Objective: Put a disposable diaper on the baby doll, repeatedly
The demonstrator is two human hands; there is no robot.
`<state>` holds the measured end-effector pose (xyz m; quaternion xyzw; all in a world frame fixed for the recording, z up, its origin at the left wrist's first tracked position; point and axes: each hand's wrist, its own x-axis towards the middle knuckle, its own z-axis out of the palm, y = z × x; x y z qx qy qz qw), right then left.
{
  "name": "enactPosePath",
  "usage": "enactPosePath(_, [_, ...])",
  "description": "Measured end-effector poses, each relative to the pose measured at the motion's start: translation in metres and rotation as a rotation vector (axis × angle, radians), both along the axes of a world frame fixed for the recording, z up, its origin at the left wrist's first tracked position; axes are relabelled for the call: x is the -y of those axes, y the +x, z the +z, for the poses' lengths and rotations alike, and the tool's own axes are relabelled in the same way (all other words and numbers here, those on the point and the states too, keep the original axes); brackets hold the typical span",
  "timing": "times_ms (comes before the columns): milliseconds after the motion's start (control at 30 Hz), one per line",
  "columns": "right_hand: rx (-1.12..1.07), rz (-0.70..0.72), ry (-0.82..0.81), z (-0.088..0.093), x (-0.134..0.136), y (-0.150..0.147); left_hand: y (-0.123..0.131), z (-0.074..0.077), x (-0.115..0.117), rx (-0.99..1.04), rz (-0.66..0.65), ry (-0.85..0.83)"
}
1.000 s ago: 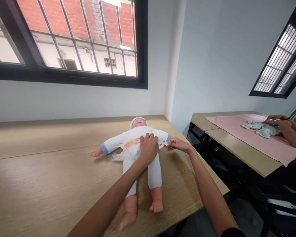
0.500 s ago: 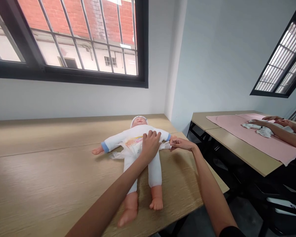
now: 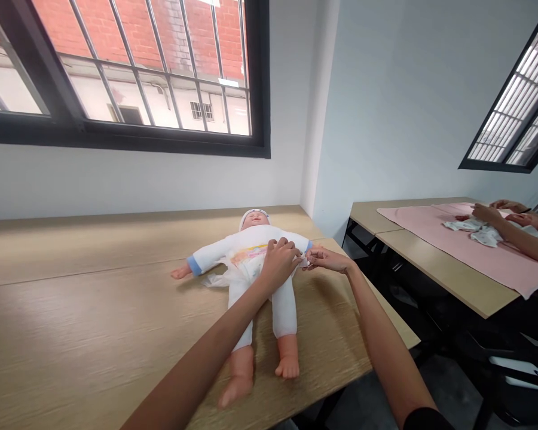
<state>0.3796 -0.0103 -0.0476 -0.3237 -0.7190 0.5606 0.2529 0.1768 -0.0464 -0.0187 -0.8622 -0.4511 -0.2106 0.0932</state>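
Observation:
A baby doll (image 3: pixel 246 239) in a white suit with blue cuffs and a white cap lies on its back, feet toward me. Around its hips is a white diaper (image 3: pixel 245 257) with a coloured print on the front. My left hand (image 3: pixel 280 263) is closed on the diaper's front at the right side of the doll's waist, its fingers curled over the edge. There my right hand (image 3: pixel 327 261) pinches the diaper's side tab (image 3: pixel 303 261), close to my left fingertips. On the other side, a diaper wing (image 3: pixel 217 279) lies loose on the table.
The wooden table (image 3: pixel 94 334) ends at the right and front. Across a gap, another table holds a pink cloth (image 3: pixel 439 230), where another person's hands (image 3: pixel 488 214) handle white fabric (image 3: pixel 484 233). A barred window (image 3: pixel 161 71) is in the wall ahead.
My right hand has moved slightly left, bringing the diaper's tab in against my left fingers. My left hand has shifted slightly right. The other person's hands have risen off the fabric.

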Motion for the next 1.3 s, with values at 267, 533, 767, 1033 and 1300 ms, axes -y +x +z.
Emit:
enactPosePath(267, [-0.009, 0.023, -0.015, 0.003, 0.002, -0.004, 0.001, -0.005, -0.003, 0.012, 0.127, 0.081])
enactPosePath(533, [0.057, -0.067, -0.002, 0.006, 0.008, -0.014, 0.001, -0.005, -0.001, 0.042, 0.132, 0.055])
enactPosePath(767, [0.113, -0.146, 0.116, -0.001, 0.0, -0.018, 0.0, -0.006, -0.003, 0.012, 0.164, 0.071])
enactPosePath(1033, [0.008, -0.176, 0.058, -0.006, -0.008, -0.009, -0.001, -0.005, 0.001, -0.02, 0.254, 0.062])
enactPosePath(1300, [-0.065, -0.193, 0.044, -0.013, -0.011, -0.009, 0.001, -0.004, 0.0, -0.017, 0.34, 0.061])
